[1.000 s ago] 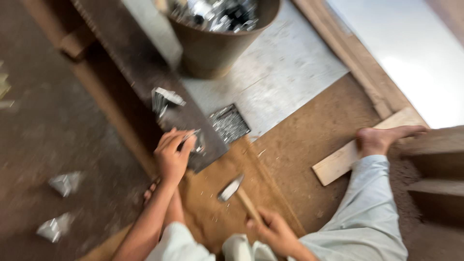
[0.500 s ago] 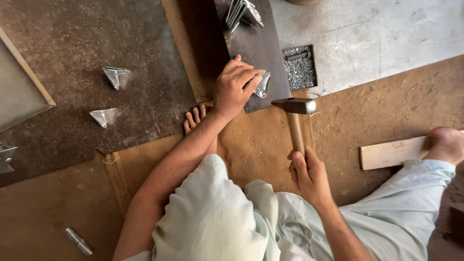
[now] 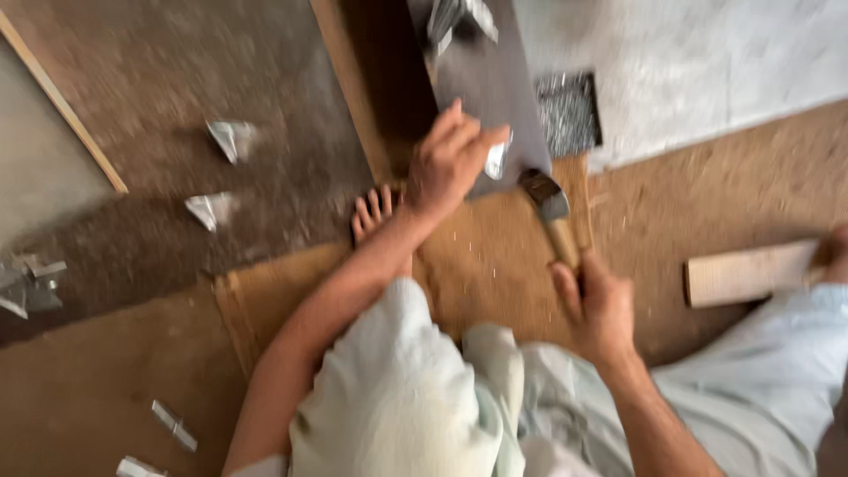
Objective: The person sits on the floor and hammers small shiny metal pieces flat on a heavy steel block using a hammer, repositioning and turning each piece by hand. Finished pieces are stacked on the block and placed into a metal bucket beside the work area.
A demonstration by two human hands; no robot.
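From my feed I look straight down on a person sitting on the floor (image 3: 106,389), and the picture is smeared with motion. My left hand (image 3: 446,163) is pressed down on a small shiny metal piece (image 3: 496,161), fingers curled over it, holding it against a dark flat slab (image 3: 495,88) that runs up out of the top of the view. My right hand (image 3: 599,305) is wrapped tight around the wooden handle of a hammer (image 3: 552,216); its metal head lies just beside the metal piece, at the slab's lower edge, and I cannot tell whether the two touch. The hands are apart, each clamped on its own thing.

The one container I can make out is a shallow dark square tray (image 3: 568,113) just right of the slab, resting where the pale floor sheet meets the brown mat. It is filled with something fine and glittering grey; the blur keeps me from telling what the bits are.

More folded metal pieces (image 3: 459,16) sit higher on the slab. Two crumpled shiny scraps (image 3: 221,172) lie on the dark floor to the left, well apart from the hands, and another cluster (image 3: 28,281) sits at the left edge. A bare foot (image 3: 375,212) shows just under my left wrist. A short wooden board (image 3: 751,272) lies to the right.
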